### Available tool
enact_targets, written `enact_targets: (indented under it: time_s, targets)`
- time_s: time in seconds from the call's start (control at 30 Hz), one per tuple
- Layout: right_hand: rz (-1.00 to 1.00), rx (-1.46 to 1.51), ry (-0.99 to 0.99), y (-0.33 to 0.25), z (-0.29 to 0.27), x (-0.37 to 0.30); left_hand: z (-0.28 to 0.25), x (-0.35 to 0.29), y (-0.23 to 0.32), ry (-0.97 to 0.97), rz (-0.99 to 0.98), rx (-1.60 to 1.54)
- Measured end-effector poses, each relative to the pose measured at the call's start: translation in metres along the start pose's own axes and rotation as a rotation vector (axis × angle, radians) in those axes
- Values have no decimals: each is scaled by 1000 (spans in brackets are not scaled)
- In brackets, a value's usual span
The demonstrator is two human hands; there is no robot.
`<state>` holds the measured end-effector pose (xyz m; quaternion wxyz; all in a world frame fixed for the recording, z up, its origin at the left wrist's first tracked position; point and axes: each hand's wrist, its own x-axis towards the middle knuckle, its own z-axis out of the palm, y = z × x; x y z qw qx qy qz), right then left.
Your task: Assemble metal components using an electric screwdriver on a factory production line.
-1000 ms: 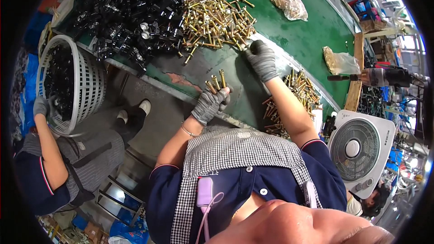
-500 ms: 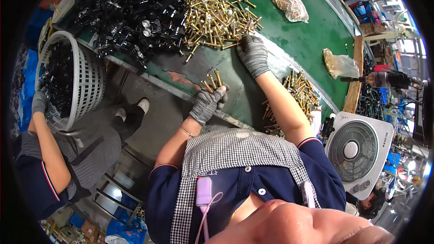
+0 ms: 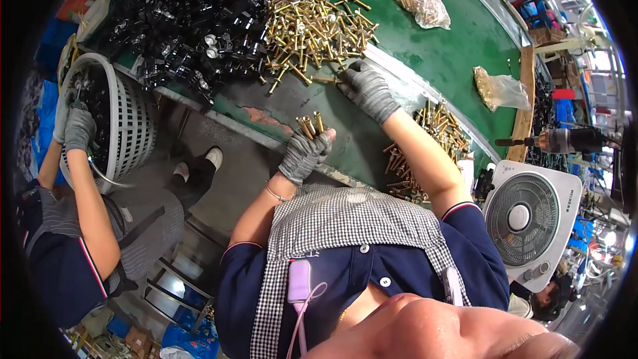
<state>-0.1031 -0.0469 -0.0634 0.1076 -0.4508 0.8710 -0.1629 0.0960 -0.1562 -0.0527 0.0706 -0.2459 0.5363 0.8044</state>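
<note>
My left hand [image 3: 304, 158], in a grey glove, is closed around several brass-coloured bolts [image 3: 310, 124] whose ends stick up past the fingers. Farther right, my gloved right hand [image 3: 369, 94] reaches over the table, its fingers curled at the near edge of a heap of similar bolts [image 3: 319, 30]. One single bolt [image 3: 323, 80] lies lengthwise at its fingertips and seems pinched there. A second, smaller bolt pile [image 3: 435, 139] lies partly behind my right forearm.
Black metal clamp-like parts [image 3: 193, 23] are piled left of the bolts. Bagged bolts [image 3: 420, 6] and another bag [image 3: 498, 90] lie on the green table [image 3: 458, 60]. A fan [image 3: 522, 219] stands at right. At left, a co-worker's gloved hands reach into a grey basket [image 3: 136, 126].
My right hand has drawn slightly back from the bolt heap, bringing one bolt with it. My left hand stays in place. The co-worker's second hand has come to the basket.
</note>
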Motion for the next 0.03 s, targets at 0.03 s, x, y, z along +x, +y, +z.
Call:
enact_targets:
  time_s: [0.03]
  targets:
    - [0, 1, 0, 2, 2, 0, -1, -2, 2, -3, -22, -80]
